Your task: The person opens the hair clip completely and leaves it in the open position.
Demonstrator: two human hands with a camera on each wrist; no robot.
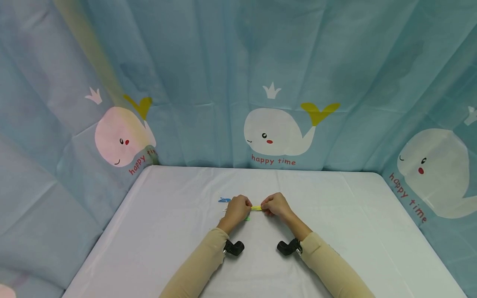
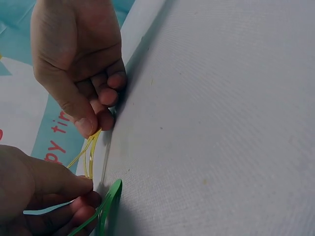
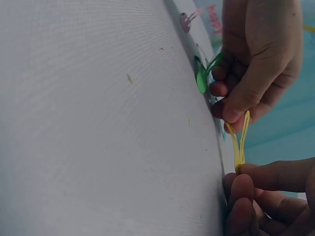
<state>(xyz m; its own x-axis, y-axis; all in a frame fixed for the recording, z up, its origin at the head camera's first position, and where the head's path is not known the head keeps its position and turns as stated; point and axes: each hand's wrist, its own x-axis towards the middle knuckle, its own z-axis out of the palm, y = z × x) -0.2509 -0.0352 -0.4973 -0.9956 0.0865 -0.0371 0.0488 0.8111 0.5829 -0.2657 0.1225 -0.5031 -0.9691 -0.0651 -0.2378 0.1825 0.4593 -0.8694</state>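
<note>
A yellow snap hair clip (image 1: 256, 208) is stretched between both hands, its two legs spread apart like a V. My left hand (image 1: 238, 207) pinches the clip at its spread end with thumb and finger. The joined, narrow end is pinched by my right hand (image 1: 275, 205), clearly seen in the right wrist view. A green hair clip (image 3: 202, 81) lies on the table close by the left hand's curled fingers, mostly hidden by that hand in the head view. Just beyond the left hand lies a blue hair clip (image 1: 224, 200).
A dull pink clip (image 3: 185, 22) lies past the green one. White cloth covers the table (image 1: 335, 231). Blue curtains (image 1: 208, 82) with whale prints stand along its back and sides. Black camera mounts (image 1: 234, 248) jut inward from both wrists.
</note>
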